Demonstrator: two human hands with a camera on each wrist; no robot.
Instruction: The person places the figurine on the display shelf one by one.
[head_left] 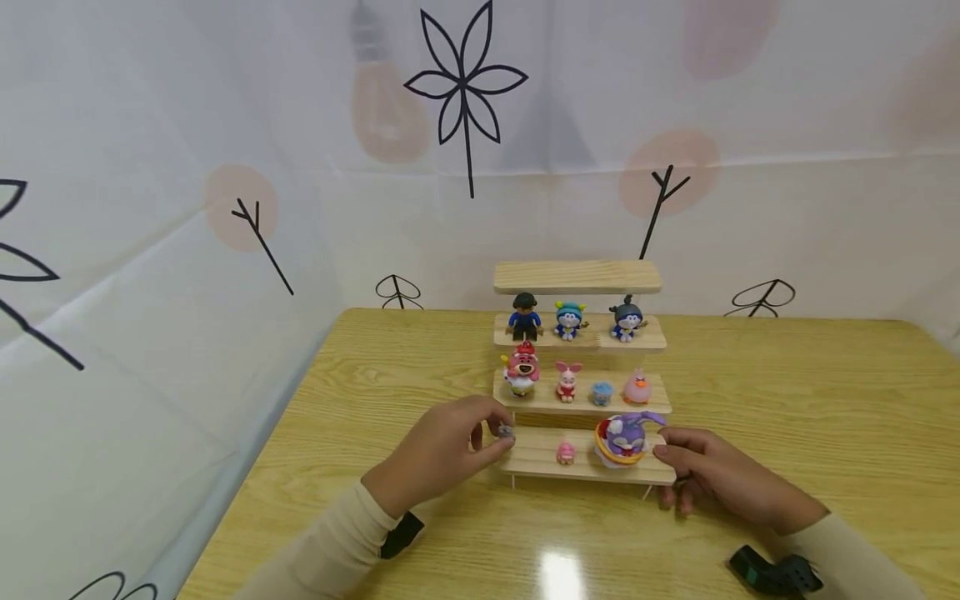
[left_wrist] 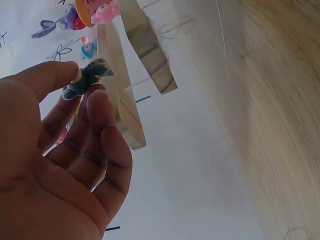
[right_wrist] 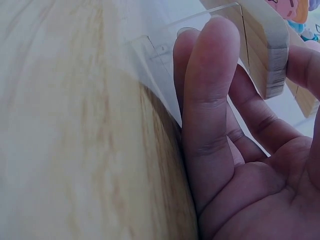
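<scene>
My left hand point(head_left: 442, 450) pinches a small grey figurine point(left_wrist: 90, 78) between thumb and fingertips, at the left end of the lowest shelf of a tiered wooden display stand point(head_left: 525, 465). My right hand point(head_left: 738, 479) grips that shelf's right end, thumb at the top edge and fingers around the side and below, as the right wrist view shows. On the lowest shelf stand a small pink figurine point(head_left: 566, 452) and a purple rabbit-eared figurine point(head_left: 626, 439) in an orange-rimmed ring. Fingers partly hide the grey figurine.
On the shelf above stand a pink bear figurine point(head_left: 521, 371), a piglet figurine point(head_left: 567, 382), a small blue figurine point(head_left: 602, 393) and a pink duck figurine point(head_left: 638, 388). Higher up are a dark-capped figurine point(head_left: 524, 318) and two blue figurines. A patterned cloth point(head_left: 450, 225) hangs behind the wooden table point(head_left: 787, 392).
</scene>
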